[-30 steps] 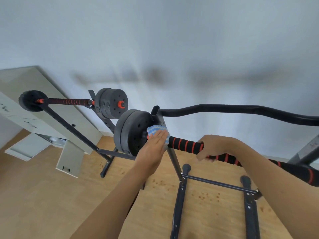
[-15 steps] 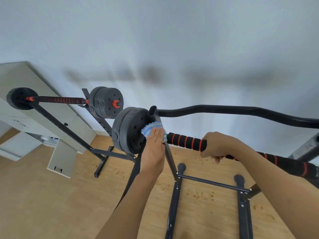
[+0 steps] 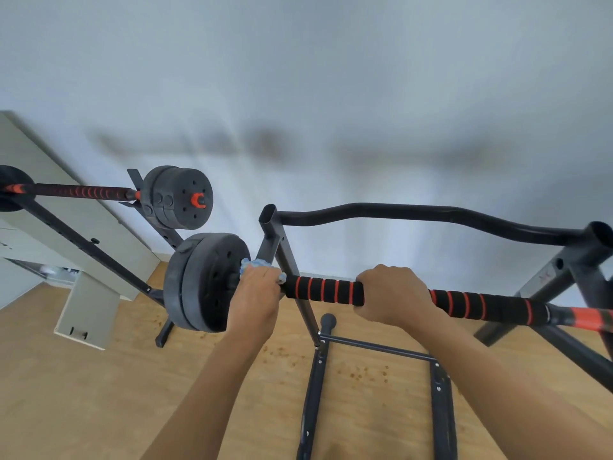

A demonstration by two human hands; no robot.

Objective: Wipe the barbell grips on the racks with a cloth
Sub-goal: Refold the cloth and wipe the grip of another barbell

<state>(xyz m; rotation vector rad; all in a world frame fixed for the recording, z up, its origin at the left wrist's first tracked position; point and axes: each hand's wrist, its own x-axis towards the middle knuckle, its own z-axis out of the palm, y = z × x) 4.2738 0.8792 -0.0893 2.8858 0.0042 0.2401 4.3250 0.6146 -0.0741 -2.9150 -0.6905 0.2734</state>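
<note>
A barbell with a black foam grip ringed in red (image 3: 323, 290) lies across a dark steel rack (image 3: 282, 247). My left hand (image 3: 257, 293) is wrapped over a blue-and-white cloth (image 3: 250, 264) pressed around the bar's left end, right beside the black weight plates (image 3: 199, 283). Most of the cloth is hidden under my fingers. My right hand (image 3: 391, 293) is closed around the grip near the bar's middle. A second barbell with a red-ringed grip (image 3: 83, 191) rests on another rack further left.
The rack's curved top bar (image 3: 431, 215) runs above the barbell. Its base rails (image 3: 310, 393) stand on the wooden floor (image 3: 83, 393). A pale cabinet with an open door (image 3: 86, 313) stands at the left against the white wall.
My left hand has turned over the bar with the cloth, staying at the left end by the plates. The right hand keeps its hold on the grip. The view has shifted a little rightward.
</note>
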